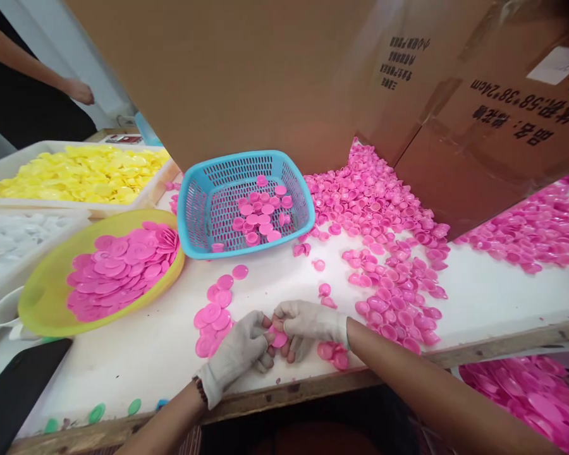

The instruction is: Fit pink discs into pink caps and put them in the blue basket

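Near the table's front edge, my left hand [249,347] and my right hand [303,325] meet, both in pale gloves with bare fingertips. Between their closed fingers is a pink plastic disc [279,338]; the fingers hide part of it. Left of my left hand lie loose flat pink discs [213,313]. Small pink cup-shaped pieces [393,303] are spread to the right of my right hand, and a few sit under its wrist. Beyond my hands stands a blue basket [246,251] with several assembled-looking pink pieces [260,215] in it.
A yellow bowl [42,325] of pink discs stands left, by trays of yellow pieces [85,174] and white pieces [23,240]. A black phone-like slab [28,385] lies front left. Cardboard boxes [265,82] rise behind. Another person's hand [78,91] shows at upper left.
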Tool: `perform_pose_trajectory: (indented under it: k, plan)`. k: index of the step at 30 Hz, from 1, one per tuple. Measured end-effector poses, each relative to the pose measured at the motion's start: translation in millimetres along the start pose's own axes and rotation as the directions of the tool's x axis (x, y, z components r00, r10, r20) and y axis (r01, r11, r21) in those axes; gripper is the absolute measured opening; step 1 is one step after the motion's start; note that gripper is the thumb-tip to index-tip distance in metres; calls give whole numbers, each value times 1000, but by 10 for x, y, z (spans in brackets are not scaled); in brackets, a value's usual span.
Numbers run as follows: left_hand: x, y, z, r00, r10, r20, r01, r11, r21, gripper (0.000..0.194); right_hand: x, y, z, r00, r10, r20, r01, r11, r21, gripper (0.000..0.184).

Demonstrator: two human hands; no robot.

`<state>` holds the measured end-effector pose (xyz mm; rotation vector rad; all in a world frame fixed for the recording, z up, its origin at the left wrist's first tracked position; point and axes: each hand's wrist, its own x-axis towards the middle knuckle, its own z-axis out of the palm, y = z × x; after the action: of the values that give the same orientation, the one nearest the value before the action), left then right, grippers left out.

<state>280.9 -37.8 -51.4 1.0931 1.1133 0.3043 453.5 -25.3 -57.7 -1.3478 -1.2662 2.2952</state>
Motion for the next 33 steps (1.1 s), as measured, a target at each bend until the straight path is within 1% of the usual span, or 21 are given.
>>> perform_pose_trajectory:
  k: [2, 6, 8, 12, 14, 15, 17, 18, 19, 20, 21, 22, 24, 25, 26, 27, 28, 29, 30, 32, 33]
  plan:
    - [-24, 26, 12, 1000, 12, -7, -12, 999, 46, 30, 13, 11, 3, 1000, 10, -23, -10, 1000, -9, 8]
    - [-39, 55, 64, 992, 27, -123, 0, 976, 216, 23, 43, 38, 65, 996, -8, -84, 5, 999, -43, 7]
    - [-37, 48, 82, 989, 44, -138, -5, 963, 268, 22, 61, 51, 93, 995, -26, -96, 19, 997, -75, 5]
    - [-65, 2, 61, 989, 61, -134, -25, 967, 255, 28, 85, 71, 80, 988, -62, -140, 39, 986, -161, 4]
    - [-110, -23, 42, 987, 55, -154, -17, 971, 240, 32, 38, 18, 48, 974, -127, -187, 90, 976, -196, 3]
    - [-138, -33, 41, 985, 51, -162, -10, 970, 245, 32, -11, -43, 31, 959, -187, -213, 148, 971, -187, 3]
    - [-187, -41, 62, 983, 82, -162, -28, 951, 309, 26, -149, -244, -11, 894, -363, -262, 350, 932, -94, 9]
    - [-200, -38, 85, 978, 127, -165, -56, 924, 378, 22, -228, -374, -38, 822, -484, -299, 506, 863, -7, 17]
    - [-200, -30, 115, 966, 189, -175, -88, 881, 466, 19, -304, -510, -72, 735, -581, -349, 638, 767, 69, 26]
    - [-186, -17, 147, 945, 271, -182, -127, 820, 558, 16, -370, -638, -114, 659, -639, -396, 723, 683, 101, 30]
    - [-154, 4, 174, 915, 363, -175, -172, 745, 644, 14, -421, -745, -164, 598, -668, -442, 772, 629, 93, 31]
    - [-106, 32, 190, 878, 453, -153, -216, 661, 719, 13, -454, -817, -223, 552, -682, -480, 794, 606, 54, 30]
    - [32, 114, 164, 798, 596, -87, -271, 485, 832, 17, -459, -837, -358, 489, -689, -535, 759, 638, -129, 27]
    - [113, 165, 114, 761, 646, -61, -266, 396, 879, 19, -437, -785, -430, 461, -695, -552, 699, 667, -257, 26]
    - [195, 217, 41, 732, 679, -53, -226, 316, 921, 22, -404, -698, -500, 429, -709, -559, 609, 684, -400, 25]
    - [271, 266, -50, 714, 697, -71, -151, 253, 956, 26, -365, -588, -561, 395, -734, -553, 492, 677, -547, 25]
    - [339, 307, -153, 704, 702, -112, -58, 214, 975, 29, -324, -465, -611, 370, -756, -539, 364, 652, -665, 27]
    - [393, 336, -257, 696, 700, -159, 30, 193, 981, 33, -285, -339, -644, 363, -778, -513, 247, 611, -752, 29]
    - [435, 352, -355, 689, 695, -205, 102, 187, 977, 35, -249, -221, -659, 360, -788, -499, 157, 579, -800, 33]
    - [481, 346, -508, 679, 681, -274, 179, 208, 961, 37, -186, -32, -632, 390, -781, -488, 53, 548, -835, 39]
    - [491, 331, -558, 677, 675, -292, 186, 227, 956, 36, -158, 33, -596, 417, -776, -472, 48, 538, -842, 41]
